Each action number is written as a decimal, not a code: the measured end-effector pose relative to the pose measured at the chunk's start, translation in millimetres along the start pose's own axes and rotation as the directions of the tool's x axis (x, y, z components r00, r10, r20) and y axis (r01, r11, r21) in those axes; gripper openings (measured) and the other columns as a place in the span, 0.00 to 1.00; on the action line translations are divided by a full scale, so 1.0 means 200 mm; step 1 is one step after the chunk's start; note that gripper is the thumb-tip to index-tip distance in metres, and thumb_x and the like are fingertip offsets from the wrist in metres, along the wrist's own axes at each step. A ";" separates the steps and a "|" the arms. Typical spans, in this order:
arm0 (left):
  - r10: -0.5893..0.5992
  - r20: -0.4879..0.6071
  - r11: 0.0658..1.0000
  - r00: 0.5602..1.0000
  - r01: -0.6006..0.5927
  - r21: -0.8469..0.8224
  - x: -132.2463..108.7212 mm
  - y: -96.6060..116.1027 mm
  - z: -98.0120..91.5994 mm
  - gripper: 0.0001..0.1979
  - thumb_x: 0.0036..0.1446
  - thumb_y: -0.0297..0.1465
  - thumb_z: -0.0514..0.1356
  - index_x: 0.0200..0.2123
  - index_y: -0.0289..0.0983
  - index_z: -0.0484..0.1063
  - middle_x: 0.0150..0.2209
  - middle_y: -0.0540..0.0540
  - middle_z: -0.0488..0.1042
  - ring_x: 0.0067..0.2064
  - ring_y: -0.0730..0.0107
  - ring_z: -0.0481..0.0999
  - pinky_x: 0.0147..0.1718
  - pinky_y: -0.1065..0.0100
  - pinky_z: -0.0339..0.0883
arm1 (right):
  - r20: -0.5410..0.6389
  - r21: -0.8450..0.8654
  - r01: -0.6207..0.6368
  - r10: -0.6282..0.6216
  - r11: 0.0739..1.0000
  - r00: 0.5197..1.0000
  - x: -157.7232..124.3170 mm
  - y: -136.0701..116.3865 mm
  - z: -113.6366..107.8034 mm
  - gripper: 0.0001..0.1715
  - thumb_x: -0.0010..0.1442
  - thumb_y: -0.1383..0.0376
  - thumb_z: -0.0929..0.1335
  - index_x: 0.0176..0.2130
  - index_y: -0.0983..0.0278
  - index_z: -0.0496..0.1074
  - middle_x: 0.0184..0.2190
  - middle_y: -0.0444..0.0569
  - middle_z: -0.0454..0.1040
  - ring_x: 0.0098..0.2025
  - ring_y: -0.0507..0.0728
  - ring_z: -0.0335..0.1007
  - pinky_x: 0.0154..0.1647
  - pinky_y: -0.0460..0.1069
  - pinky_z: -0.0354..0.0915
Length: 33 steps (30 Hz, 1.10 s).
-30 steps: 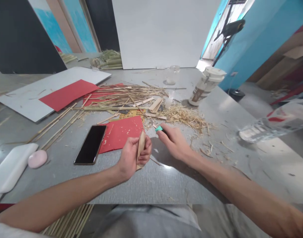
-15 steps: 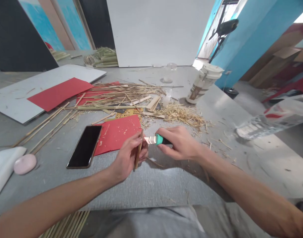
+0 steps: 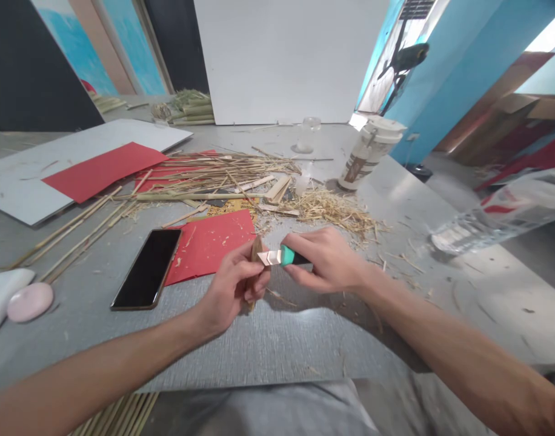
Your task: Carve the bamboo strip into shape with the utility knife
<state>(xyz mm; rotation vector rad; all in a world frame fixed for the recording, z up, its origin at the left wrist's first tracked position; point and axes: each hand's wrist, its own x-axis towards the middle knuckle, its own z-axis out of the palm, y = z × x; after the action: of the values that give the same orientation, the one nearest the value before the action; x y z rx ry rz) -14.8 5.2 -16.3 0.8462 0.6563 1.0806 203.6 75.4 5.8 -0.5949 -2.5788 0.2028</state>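
Note:
My left hand [image 3: 229, 287] is closed around a short brown strip of straw or reed [image 3: 256, 248], held roughly upright with its broad face turned towards me. Its lower end pokes out beneath my fingers. In my right hand [image 3: 334, 260] is a utility knife [image 3: 287, 255] with a green and black handle. The blade points left, and its tip meets or overlaps the strip just above my left thumb. Whether it cuts into the strip I cannot tell. Behind my left hand lies a red sheet [image 3: 209, 242] sprinkled with shavings, beside a dark phone [image 3: 145, 269].
Long thin stalks [image 3: 214, 166] are piled across the table, with a heap of shavings [image 3: 338, 209] at their right. A white cup [image 3: 371, 151] and a clear plastic-wrapped pack [image 3: 491, 212] stand rightward. Far left are a pink round object [image 3: 29, 301] and a white board [image 3: 18, 194].
The brown strip has turned so its wider face shows. My left thumb has shifted across it, and the knife has moved slightly left onto the strip. The view has shifted a little.

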 end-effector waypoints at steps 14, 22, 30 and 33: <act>0.094 -0.125 0.954 0.988 -0.054 0.295 0.00 -0.03 -0.02 0.20 0.57 0.38 0.76 0.33 0.38 0.68 0.25 0.59 0.61 0.23 0.82 0.54 0.21 0.74 0.49 | -0.031 -0.097 0.013 -0.016 0.995 0.999 0.00 -0.02 0.00 0.14 0.71 0.55 0.63 0.35 0.59 0.61 0.24 0.40 0.64 0.23 0.51 0.54 0.27 0.51 0.42; 0.118 -0.127 0.960 0.985 -0.080 0.267 0.01 -0.03 0.00 0.15 0.55 0.34 0.76 0.34 0.38 0.73 0.24 0.58 0.64 0.22 0.81 0.55 0.21 0.74 0.52 | -0.021 -0.100 0.033 -0.035 0.994 0.999 0.01 -0.02 -0.01 0.13 0.71 0.55 0.63 0.35 0.59 0.62 0.24 0.40 0.64 0.23 0.52 0.54 0.27 0.51 0.42; 0.165 -0.129 0.952 0.978 -0.123 0.280 0.01 -0.02 0.02 0.16 0.52 0.33 0.78 0.31 0.38 0.72 0.22 0.58 0.61 0.22 0.79 0.57 0.21 0.72 0.51 | -0.007 -0.095 0.036 -0.037 0.995 0.999 0.01 -0.02 0.01 0.14 0.71 0.54 0.63 0.36 0.59 0.62 0.24 0.40 0.64 0.23 0.52 0.53 0.27 0.51 0.43; 0.163 -0.145 0.950 0.976 -0.115 0.290 0.01 -0.04 0.01 0.17 0.53 0.33 0.77 0.31 0.38 0.71 0.22 0.59 0.61 0.22 0.80 0.54 0.21 0.73 0.50 | -0.039 -0.097 0.048 -0.052 0.994 0.998 0.01 -0.02 0.02 0.14 0.72 0.54 0.63 0.36 0.59 0.62 0.24 0.39 0.63 0.24 0.52 0.54 0.26 0.50 0.43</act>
<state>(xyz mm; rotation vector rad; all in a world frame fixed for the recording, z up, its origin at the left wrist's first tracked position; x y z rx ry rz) -9.7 4.8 -21.8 1.0662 0.9173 1.2129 199.6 72.7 3.9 -0.5617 -2.5715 0.0490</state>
